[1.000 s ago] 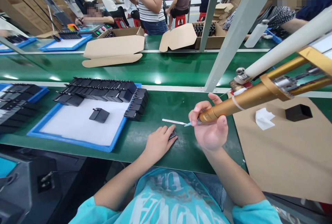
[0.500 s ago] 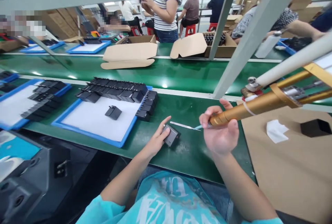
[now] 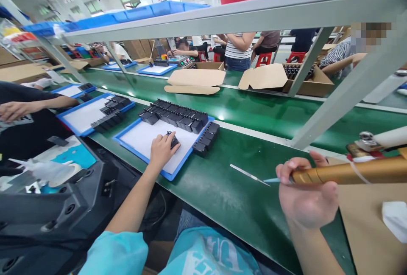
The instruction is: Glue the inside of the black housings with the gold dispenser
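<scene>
My left hand reaches over the blue-rimmed tray, its fingers closed on a small black box-shaped adapter above the white liner. The fingers partly cover the adapter. On the right, my right hand, palm up, curls its fingers round the front of a gold cylindrical tool with a light blue pointed tip. Close by that tip is a thin flat silver strip; I cannot tell whether they touch. More black adapters stand in rows along the tray's far side, and several sit at its right edge.
A second tray with black adapters lies left, near a co-worker's arm. A grey machine stands at lower left. Slanted posts carry a shelf overhead. Cardboard and a white scrap lie right.
My left hand has moved from the adapter on the green table to the tray at the left. That spot on the table now shows no adapter. My view has turned left; my right hand keeps the tool.
</scene>
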`<state>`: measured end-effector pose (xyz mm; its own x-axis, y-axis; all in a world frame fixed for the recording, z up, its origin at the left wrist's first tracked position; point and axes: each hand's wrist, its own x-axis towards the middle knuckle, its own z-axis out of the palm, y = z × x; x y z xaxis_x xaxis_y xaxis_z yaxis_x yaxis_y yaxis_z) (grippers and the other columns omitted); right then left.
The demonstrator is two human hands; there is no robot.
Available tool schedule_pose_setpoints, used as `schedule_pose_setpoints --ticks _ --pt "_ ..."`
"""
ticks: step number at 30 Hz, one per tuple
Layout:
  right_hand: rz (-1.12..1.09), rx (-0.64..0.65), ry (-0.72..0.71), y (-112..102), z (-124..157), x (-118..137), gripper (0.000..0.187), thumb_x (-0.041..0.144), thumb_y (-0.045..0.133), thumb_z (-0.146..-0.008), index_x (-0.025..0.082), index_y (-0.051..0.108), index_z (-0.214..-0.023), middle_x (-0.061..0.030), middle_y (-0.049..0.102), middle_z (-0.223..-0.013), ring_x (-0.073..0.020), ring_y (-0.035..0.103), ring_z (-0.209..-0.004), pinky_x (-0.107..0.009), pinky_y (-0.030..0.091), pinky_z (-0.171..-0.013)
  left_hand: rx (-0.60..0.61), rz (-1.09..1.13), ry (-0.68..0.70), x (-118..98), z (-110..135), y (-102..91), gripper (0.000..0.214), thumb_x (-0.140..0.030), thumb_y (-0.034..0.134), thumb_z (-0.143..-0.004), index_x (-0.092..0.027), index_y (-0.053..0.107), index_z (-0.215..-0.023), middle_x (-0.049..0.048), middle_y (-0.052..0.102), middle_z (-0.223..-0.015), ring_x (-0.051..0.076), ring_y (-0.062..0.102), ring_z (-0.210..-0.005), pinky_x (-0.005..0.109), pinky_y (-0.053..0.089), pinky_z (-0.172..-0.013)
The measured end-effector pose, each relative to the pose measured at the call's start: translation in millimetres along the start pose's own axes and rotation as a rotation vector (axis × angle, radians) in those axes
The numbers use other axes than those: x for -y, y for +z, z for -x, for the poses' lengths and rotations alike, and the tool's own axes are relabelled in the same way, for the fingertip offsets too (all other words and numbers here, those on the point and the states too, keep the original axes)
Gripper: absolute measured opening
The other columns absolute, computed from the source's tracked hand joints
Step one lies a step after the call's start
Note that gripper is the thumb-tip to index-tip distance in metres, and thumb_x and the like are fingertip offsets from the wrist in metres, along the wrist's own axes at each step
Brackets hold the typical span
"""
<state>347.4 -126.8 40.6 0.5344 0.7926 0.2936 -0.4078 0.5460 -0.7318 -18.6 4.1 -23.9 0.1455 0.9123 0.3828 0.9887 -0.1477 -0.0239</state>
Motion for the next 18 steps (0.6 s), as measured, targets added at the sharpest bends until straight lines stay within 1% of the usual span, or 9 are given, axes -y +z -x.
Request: schedule_pose_setpoints --ticks 2,4,6,8,10,12,13,15,18 --pt "0.003 -0.002 -0.007 0.1 0.1 0.1 0.045 0.057 0.059 -0.073 0.026 0.061 -0.106 0.001 0.061 -0.073 -0.0123 0.048 -0.045 -0.031 0.038 -0.049 0.009 -0.03 0.023 0.7 -3.7 3.1 0.048 -0.044 0.053 -0.091 -0.016 0.058 -0.129 0.0181 0.064 -0.106 0.037 0.05 -0.105 0.048 0.039 -0.087" --pt "-0.001 -0.005 -0.01 -0.3 0.1 0.0 0.046 0.057 0.059 -0.073 0.026 0.061 -0.107 0.0009 0.061 -0.073 -0.012 0.048 -0.045 -0.031 0.038 -0.049 -0.045 -0.021 0.02 -6.6 -2.9 1.1 0.043 -0.042 0.053 -0.091 -0.019 0.06 -0.126 0.0175 0.061 -0.116 0.037 0.048 -0.111 0.048 0.038 -0.09" --pt "-0.007 0.0 -0.011 -1.3 0.1 -0.4 0.046 0.057 0.059 -0.074 0.025 0.061 -0.108 0.0008 0.061 -0.074 -0.012 0.048 -0.045 -0.031 0.039 -0.05 -0.117 0.043 0.035 -20.5 0.7 -3.6 0.043 -0.045 0.054 -0.091 -0.019 0.059 -0.126 0.0164 0.057 -0.124 0.035 0.047 -0.115 0.046 0.038 -0.094" --pt "-0.011 0.013 -0.014 -2.5 -0.1 -1.2 0.046 0.056 0.058 -0.075 0.025 0.06 -0.109 0.0004 0.062 -0.074 -0.012 0.049 -0.045 -0.031 0.039 -0.05 -0.13 0.137 0.083 -39.1 4.5 -7.1 0.056 -0.053 0.056 -0.089 -0.017 0.054 -0.131 0.0166 0.057 -0.124 0.033 0.05 -0.113 0.043 0.039 -0.096" --pt "-0.018 0.025 -0.019 -3.4 -0.3 -1.9 0.046 0.056 0.058 -0.075 0.024 0.06 -0.109 0.0003 0.062 -0.075 -0.012 0.05 -0.046 -0.03 0.039 -0.05 -0.071 0.18 0.13 -59.0 6.4 -7.1 0.074 -0.062 0.059 -0.084 -0.012 0.046 -0.137 0.0175 0.059 -0.118 0.032 0.053 -0.108 0.041 0.042 -0.094" --pt "-0.022 0.029 -0.028 -3.2 -0.2 -2.3 0.045 0.055 0.057 -0.076 0.024 0.059 -0.109 0.0003 0.061 -0.075 -0.0118 0.05 -0.046 -0.03 0.039 -0.05 0.009 0.146 0.128 -75.6 5.4 -4.1 0.085 -0.064 0.061 -0.081 -0.008 0.04 -0.141 0.0188 0.062 -0.112 0.034 0.055 -0.104 0.043 0.044 -0.09" --pt "-0.023 0.03 -0.032 -2.8 0.0 -2.4 0.045 0.055 0.057 -0.077 0.024 0.059 -0.109 0.0004 0.061 -0.075 -0.0117 0.05 -0.046 -0.03 0.039 -0.05 0.042 0.124 0.114 -81.3 4.3 -2.5 0.086 -0.062 0.062 -0.081 -0.007 0.039 -0.142 0.0193 0.063 -0.109 0.036 0.055 -0.103 0.044 0.044 -0.087" --pt "-0.023 0.028 -0.036 -1.3 0.8 -2.1 0.044 0.054 0.056 -0.078 0.025 0.059 -0.11 0.0005 0.061 -0.076 -0.0114 0.05 -0.046 -0.03 0.04 -0.05 0.087 0.122 0.083 -86.9 2.6 -1.0 0.08 -0.055 0.063 -0.083 -0.006 0.04 -0.141 0.0196 0.065 -0.107 0.037 0.057 -0.103 0.045 0.045 -0.085" --pt "-0.027 0.024 -0.037 1.4 2.1 -1.6 0.042 0.053 0.054 -0.08 0.026 0.057 -0.113 0.001 0.061 -0.078 -0.0108 0.05 -0.046 -0.03 0.04 -0.05 0.13 0.267 0.07 -86.1 6.1 -7.6 0.072 -0.045 0.068 -0.081 -0.011 0.042 -0.138 0.0164 0.066 -0.109 0.034 0.059 -0.104 0.045 0.047 -0.088"
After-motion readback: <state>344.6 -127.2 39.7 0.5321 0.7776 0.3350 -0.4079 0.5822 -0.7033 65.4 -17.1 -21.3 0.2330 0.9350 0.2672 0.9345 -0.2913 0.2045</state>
